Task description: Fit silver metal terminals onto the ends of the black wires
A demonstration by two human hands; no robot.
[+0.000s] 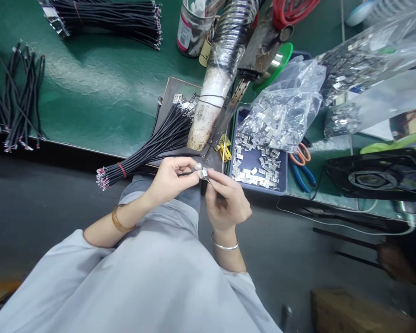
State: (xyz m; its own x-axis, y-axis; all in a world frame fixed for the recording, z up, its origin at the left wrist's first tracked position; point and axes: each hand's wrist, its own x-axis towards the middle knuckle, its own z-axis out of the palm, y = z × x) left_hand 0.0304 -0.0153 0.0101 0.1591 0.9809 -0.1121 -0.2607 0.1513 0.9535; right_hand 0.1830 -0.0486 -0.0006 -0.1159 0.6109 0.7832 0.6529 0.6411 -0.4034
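Observation:
My left hand (169, 179) is closed in a pinch on a thin black cable, of which only a short dark piece shows between thumb and forefinger. Its fingertips carry something white, perhaps finger covers. Opposite it, my right hand (227, 199) pinches a small silvery metal connector (203, 173) where the fingertips of both hands nearly meet. A thin dark piece by the right fingers is too small to name. Just beyond the hands lies a bundle of black cables (152, 141), tied with a red band, with metal connectors at the far end and bare wire tips at the near end.
A soldering iron (234, 99) and a wrapped tube (211, 88) slant down above the hands. A blue tray (283, 178) of loose connectors stands right, then pliers (303, 169) and a black fan (377, 175). More black cables (114, 21) lie on the green bench (100, 88).

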